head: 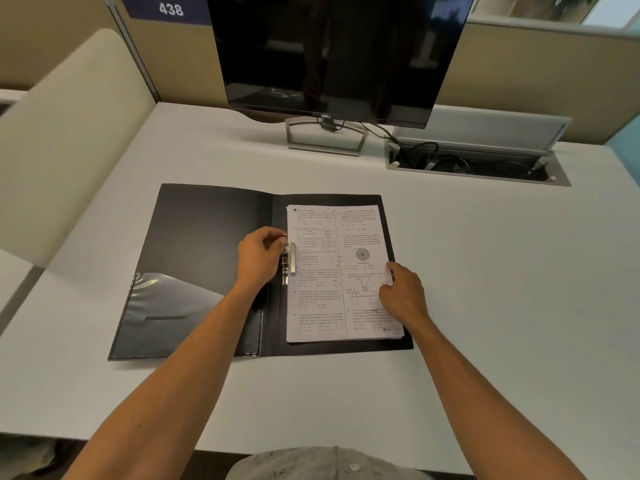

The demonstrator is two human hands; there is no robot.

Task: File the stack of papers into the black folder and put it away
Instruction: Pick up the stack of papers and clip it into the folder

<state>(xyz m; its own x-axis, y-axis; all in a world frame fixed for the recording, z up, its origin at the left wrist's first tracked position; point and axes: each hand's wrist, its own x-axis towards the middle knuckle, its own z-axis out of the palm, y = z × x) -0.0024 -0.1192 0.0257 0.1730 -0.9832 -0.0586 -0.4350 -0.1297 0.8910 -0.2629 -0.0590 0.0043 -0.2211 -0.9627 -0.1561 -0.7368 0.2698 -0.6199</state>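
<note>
So here's my view, working outward from the body. The right hand (401, 294) sits at about 3 o'clock on the stack of papers (341, 271), fingers curled over the right edge, pinning it down rather than gripping. The left hand (259, 254) is at 9 o'clock of the stack, fingers closed on the metal clamp (289, 259) by the spine. I can't tell if the lever is up or down.

The stack lies on the right half of the open black folder (214, 265), roughly squared up, in the middle of the desk (485, 306).

What worries me: if the clamp snaps down while the sheets aren't tucked under it, it'll bite only some, or skew the pile. Lower sheets already peek out at the bottom right.

Up at 12 o'clock is the monitor (332, 53).
</note>
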